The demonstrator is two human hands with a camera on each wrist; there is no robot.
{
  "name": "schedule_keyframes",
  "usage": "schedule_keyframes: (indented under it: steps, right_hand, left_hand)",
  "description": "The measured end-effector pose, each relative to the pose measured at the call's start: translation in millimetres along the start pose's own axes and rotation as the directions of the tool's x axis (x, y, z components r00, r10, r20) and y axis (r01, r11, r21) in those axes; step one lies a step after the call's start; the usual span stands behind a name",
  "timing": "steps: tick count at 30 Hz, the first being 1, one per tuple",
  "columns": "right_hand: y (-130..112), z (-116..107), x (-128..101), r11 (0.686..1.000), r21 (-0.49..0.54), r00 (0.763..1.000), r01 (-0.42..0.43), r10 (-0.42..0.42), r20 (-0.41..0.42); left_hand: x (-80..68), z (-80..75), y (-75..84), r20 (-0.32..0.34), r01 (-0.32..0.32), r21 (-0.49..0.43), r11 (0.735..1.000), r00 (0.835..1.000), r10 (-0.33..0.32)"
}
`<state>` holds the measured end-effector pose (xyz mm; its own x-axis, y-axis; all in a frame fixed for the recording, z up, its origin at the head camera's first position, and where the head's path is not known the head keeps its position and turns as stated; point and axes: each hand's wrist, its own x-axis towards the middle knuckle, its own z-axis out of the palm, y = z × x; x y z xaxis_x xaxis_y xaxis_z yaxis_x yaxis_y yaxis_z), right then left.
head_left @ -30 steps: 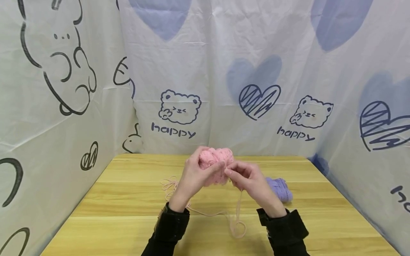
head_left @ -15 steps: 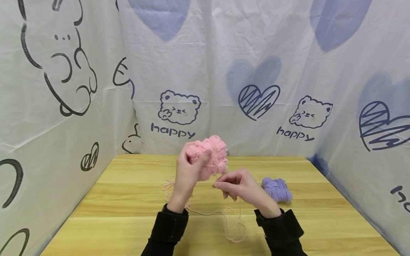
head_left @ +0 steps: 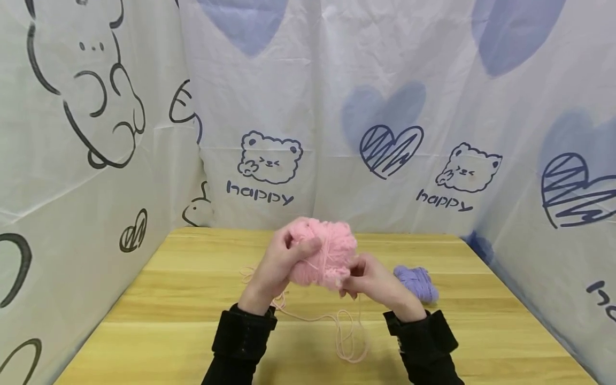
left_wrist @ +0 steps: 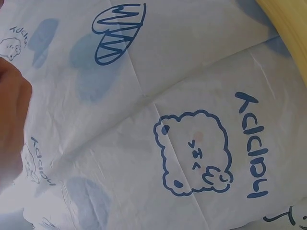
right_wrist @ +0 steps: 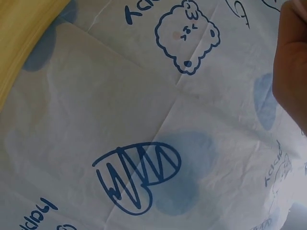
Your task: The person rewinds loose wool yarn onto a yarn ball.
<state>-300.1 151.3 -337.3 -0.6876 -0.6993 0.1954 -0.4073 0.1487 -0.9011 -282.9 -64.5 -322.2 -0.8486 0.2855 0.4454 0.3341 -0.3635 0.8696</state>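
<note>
A fluffy pink yarn ball (head_left: 321, 252) is held above the wooden table (head_left: 168, 299). My left hand (head_left: 281, 258) grips it from the left, thumb on its front. My right hand (head_left: 367, 278) sits at the ball's lower right and pinches the pink strand there. Loose pink yarn (head_left: 344, 334) trails down and lies in loops on the table between my black sleeves. Both wrist views face the printed cloth, with only an edge of my left hand (left_wrist: 12, 120) and of my right hand (right_wrist: 291, 62) showing.
A smaller purple yarn ball (head_left: 417, 283) lies on the table just right of my right hand. More pink strand loops (head_left: 250, 277) lie left of the hands. White cloth walls (head_left: 385, 107) printed with bears and hearts close in the table on three sides.
My left hand lowered the pink ball and turned it. My right hand moved up from below to the ball's lower right edge. The loose strand on the table shifted a little.
</note>
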Motion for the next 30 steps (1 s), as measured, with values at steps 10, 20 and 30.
schedule_keyframes:
  steps: [10,20,30]
  right_hand:
    - [-5,-18,-12,0.999,0.021,0.999,-0.028,0.029,-0.034]
    - [-8,-22,-15,0.997,0.032,0.990,-0.077,0.080,-0.119]
    - [-8,-24,-13,0.998,0.035,0.969,-0.052,0.059,-0.240]
  left_hand:
    - [-4.6,1.8,2.1,0.211,0.101,0.225,0.969,0.966,-0.150]
    - [-3.0,-0.6,-0.1,0.215,0.113,0.276,0.954,0.961,-0.176]
    - [-0.1,-0.6,-2.3,0.201,0.120,0.361,0.925,0.958,-0.203]
